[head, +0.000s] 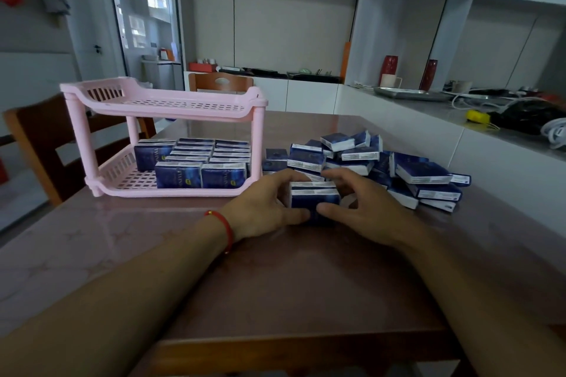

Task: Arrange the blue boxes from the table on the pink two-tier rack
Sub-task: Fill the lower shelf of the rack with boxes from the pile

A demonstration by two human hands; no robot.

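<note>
A pink two-tier rack (92,144) stands on the left of the table. Several blue boxes (196,159) fill its lower tier upright in rows; the upper tier holds nothing. A loose pile of blue boxes (367,159) lies on the table to the right. In front of the pile, two blue boxes (312,197) stand together upright on the table. My left hand (263,208) grips them from the left, thumb in front. My right hand (364,211) grips them from the right, fingers curled over the back.
The table (275,278) has a glossy reddish top with its front edge close to me. Wooden chairs (39,144) stand at the left and behind the rack. A white counter (428,113) with vases, a tray and cables runs along the right.
</note>
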